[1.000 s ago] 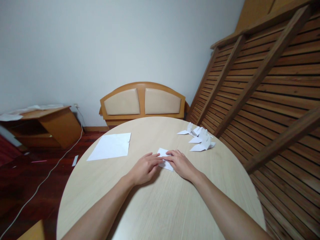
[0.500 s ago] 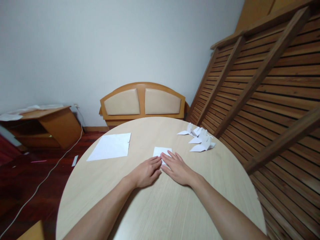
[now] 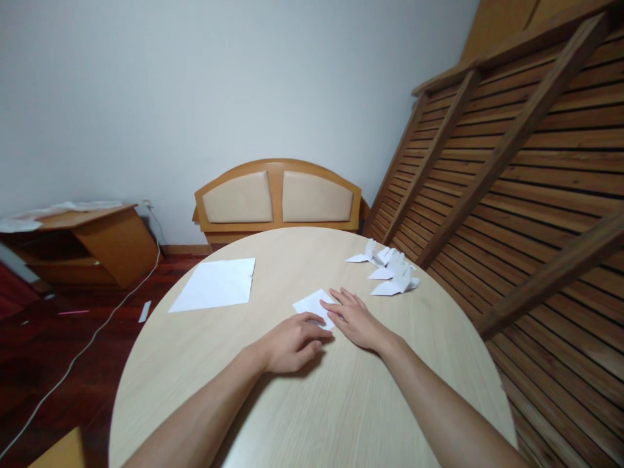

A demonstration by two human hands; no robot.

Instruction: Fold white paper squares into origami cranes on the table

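A small folded white paper [image 3: 312, 303] lies on the round light-wood table [image 3: 312, 403], a little beyond its middle. My right hand [image 3: 357, 320] lies flat on the paper's right part with its fingers stretched out. My left hand [image 3: 291, 341] rests on the table at the paper's near corner, fingers loosely curled and the fingertips touching the paper's edge. Both forearms reach in from the near edge of the table.
A flat stack of white sheets [image 3: 214, 285] lies at the table's left. Several folded paper figures [image 3: 391, 268] sit at the far right. A padded wooden chair back [image 3: 277, 197] stands behind the table, slatted wooden frames [image 3: 517, 188] lean at right, and a low cabinet [image 3: 92, 244] and a cable [image 3: 73, 370] are at left.
The folded paper has turned and shifted slightly left under my hands. My left hand drew back toward me and curled; my right hand stays flat on the paper.
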